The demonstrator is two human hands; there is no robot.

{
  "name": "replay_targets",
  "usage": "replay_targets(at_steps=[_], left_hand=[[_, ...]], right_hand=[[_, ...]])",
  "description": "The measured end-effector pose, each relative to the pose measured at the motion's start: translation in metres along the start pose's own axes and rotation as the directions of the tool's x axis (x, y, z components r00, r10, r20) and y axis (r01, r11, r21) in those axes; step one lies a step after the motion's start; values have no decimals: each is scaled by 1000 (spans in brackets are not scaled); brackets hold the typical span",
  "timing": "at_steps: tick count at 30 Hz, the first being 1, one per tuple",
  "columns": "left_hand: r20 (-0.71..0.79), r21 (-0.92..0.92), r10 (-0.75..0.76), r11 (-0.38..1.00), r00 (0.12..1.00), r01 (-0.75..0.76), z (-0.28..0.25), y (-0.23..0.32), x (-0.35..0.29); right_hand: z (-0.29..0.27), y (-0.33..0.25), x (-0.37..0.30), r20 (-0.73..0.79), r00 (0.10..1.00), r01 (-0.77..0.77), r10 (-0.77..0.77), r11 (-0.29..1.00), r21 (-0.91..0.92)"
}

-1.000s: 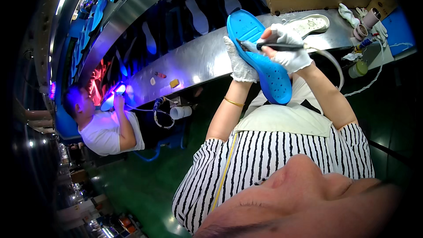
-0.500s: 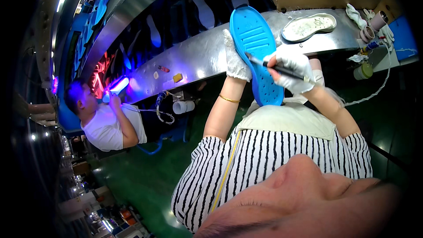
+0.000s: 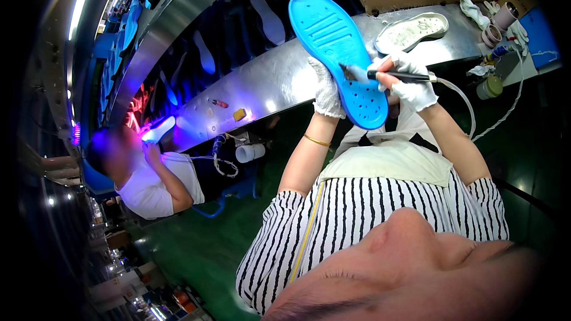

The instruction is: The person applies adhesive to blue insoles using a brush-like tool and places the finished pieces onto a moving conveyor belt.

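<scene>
Sole (image 3: 342, 53) gripped upright in my left hand (image 3: 326, 89); right hand (image 3: 410, 83) pinches brush (image 3: 380, 75) against it. Loose grip could smear glue.

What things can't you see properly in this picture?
- Left hand: its fingers are hidden behind the blue shoe sole.
- Brush in the right hand: bristle tip too small to tell whether it is wet.
- White sole on the metal bench: print too small.
- Co-worker: face blurred.
</scene>
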State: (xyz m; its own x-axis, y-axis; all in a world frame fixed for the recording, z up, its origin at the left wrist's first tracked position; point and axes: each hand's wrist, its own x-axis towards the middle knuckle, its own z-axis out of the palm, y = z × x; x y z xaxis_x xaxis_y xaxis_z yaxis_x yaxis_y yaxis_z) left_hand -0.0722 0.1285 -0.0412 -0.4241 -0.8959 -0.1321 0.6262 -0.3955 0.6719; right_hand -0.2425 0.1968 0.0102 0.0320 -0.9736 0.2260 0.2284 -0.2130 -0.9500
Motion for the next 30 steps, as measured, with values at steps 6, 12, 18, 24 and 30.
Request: replay_targets(at_steps=[6, 12, 18, 24, 30], left_hand=[[347, -353, 116, 936, 931, 15, 6, 19, 31], [225, -305, 322, 920, 920, -247, 18, 42, 42], [416, -441, 428, 866, 802, -234, 24, 57, 55], [571, -331, 389, 915, 723, -230, 20, 73, 63], [615, -168, 352, 933, 706, -319, 26, 80, 67]], right_hand=[[9, -10, 14, 152, 977, 187, -153, 949, -253], [11, -15, 20, 84, 981, 192, -177, 952, -237], [9, -12, 19, 66, 953, -297, 296, 866, 403], [8, -10, 17, 9, 991, -132, 133, 987, -88], [-8, -9, 26, -10, 985, -170, 174, 970, 174]])
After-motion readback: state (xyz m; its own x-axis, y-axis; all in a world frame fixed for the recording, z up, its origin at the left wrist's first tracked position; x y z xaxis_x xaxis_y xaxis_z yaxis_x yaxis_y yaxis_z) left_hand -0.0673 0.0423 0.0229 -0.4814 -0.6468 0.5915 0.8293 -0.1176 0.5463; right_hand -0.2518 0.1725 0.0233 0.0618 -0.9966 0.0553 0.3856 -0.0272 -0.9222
